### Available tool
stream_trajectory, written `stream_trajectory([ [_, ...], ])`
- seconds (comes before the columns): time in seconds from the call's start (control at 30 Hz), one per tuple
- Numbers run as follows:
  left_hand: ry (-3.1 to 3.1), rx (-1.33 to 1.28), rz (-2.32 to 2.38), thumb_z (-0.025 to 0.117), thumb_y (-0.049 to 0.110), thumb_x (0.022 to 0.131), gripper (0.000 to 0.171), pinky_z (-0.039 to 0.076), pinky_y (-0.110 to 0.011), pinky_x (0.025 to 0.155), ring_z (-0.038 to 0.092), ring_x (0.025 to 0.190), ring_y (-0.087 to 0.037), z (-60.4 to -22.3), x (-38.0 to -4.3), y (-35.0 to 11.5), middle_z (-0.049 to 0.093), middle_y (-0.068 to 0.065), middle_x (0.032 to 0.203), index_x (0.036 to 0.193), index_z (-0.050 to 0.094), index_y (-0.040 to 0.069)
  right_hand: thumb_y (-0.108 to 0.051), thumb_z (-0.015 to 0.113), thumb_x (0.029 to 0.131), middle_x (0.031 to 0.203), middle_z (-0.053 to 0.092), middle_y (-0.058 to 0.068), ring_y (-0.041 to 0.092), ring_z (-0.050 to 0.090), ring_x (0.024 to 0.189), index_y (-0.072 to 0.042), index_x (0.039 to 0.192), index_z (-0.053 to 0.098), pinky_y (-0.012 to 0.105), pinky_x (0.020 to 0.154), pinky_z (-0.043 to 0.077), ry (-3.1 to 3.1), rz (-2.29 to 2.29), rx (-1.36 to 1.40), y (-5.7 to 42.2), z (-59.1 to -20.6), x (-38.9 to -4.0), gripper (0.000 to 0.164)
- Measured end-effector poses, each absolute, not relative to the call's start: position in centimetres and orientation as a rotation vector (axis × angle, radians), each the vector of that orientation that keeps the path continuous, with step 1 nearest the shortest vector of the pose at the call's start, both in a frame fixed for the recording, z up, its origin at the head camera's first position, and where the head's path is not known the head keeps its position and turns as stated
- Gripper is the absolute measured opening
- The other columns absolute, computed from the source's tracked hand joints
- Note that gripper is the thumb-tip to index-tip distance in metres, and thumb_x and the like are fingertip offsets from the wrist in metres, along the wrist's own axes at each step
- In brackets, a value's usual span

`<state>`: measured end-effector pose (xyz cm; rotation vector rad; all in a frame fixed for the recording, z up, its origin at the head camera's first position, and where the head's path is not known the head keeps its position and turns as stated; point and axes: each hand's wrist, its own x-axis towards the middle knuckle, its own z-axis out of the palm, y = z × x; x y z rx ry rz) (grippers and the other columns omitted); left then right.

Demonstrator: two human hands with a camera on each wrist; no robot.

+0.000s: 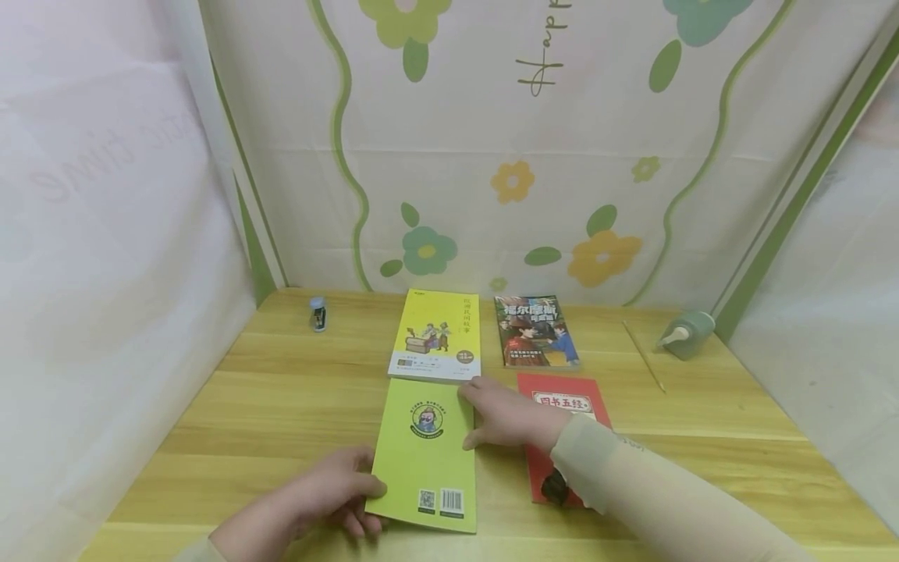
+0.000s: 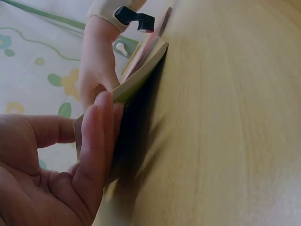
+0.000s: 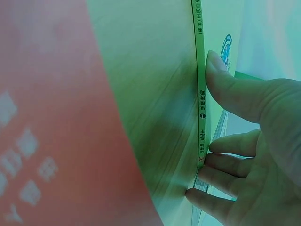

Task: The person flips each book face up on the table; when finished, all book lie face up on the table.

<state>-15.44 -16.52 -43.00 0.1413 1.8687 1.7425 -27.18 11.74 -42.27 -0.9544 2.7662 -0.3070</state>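
A lime-green book (image 1: 424,460) lies back cover up, its barcode towards me. My left hand (image 1: 333,488) pinches its lower left corner, thumb on top and fingers underneath; in the left wrist view this side of the book (image 2: 146,66) is raised off the table. At the far right corner my right hand (image 1: 509,414) touches the book. In the right wrist view, the thumb rests by the green spine (image 3: 201,94) and the other fingers extend loosely at the corner. Just beyond lies a yellow book (image 1: 438,332) with a cartoon cover.
A red book (image 1: 565,390) lies under my right forearm, partly hidden. Behind it is a dark comic-style book (image 1: 536,332). A thin stick (image 1: 642,355) and a grey-green bottle (image 1: 688,334) lie at right. A small blue-capped jar (image 1: 318,314) is at left. Printed cloth walls surround the wooden table (image 1: 295,390).
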Motion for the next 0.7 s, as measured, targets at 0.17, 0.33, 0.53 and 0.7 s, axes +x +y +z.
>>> stream_trajectory([
  [0.17, 1.851, 0.155, 1.730, 0.058, 0.003, 0.089, 0.035, 0.055, -0.023, 0.047, 0.066, 0.057, -0.018, -43.05, -15.28, -16.53, 0.069, -0.022, 0.076, 0.120, 0.046, -0.010, -0.047, 0.084, 0.074, 0.134, 0.053, 0.007, 0.021, 0.050, 0.119, -0.008, 0.142, 0.048, 0.039, 0.104, 0.044, 2.763, -0.335, -0.933, 11.77, -42.21, -27.02, 0.087],
  [0.33, 1.855, 0.137, 1.746, 0.058, 0.002, 0.090, 0.041, 0.055, -0.023, 0.047, 0.067, 0.058, -0.020, -43.36, -15.30, -16.59, 0.069, -0.023, 0.076, 0.125, 0.043, -0.010, -0.046, 0.085, 0.073, 0.136, 0.053, 0.008, 0.023, 0.050, 0.121, -0.008, 0.140, 0.050, 0.041, 0.105, 0.044, 2.773, -0.362, -0.914, 11.82, -42.12, -26.79, 0.085],
  [0.53, 1.867, 0.116, 1.743, 0.059, 0.002, 0.090, 0.047, 0.056, -0.025, 0.047, 0.068, 0.059, -0.021, -43.62, -15.31, -16.72, 0.069, -0.024, 0.078, 0.131, 0.040, -0.011, -0.046, 0.086, 0.072, 0.130, 0.054, 0.007, 0.019, 0.052, 0.113, -0.009, 0.138, 0.051, 0.039, 0.102, 0.046, 2.782, -0.364, -0.876, 11.68, -41.91, -26.63, 0.084],
  [0.7, 1.870, 0.116, 1.751, 0.059, 0.002, 0.090, 0.045, 0.056, -0.025, 0.048, 0.068, 0.059, -0.021, -43.60, -15.23, -16.77, 0.069, -0.023, 0.078, 0.130, 0.042, -0.009, -0.044, 0.087, 0.071, 0.129, 0.055, 0.007, 0.019, 0.052, 0.112, -0.008, 0.139, 0.050, 0.039, 0.101, 0.046, 2.773, -0.398, -0.865, 11.66, -41.90, -26.75, 0.086],
])
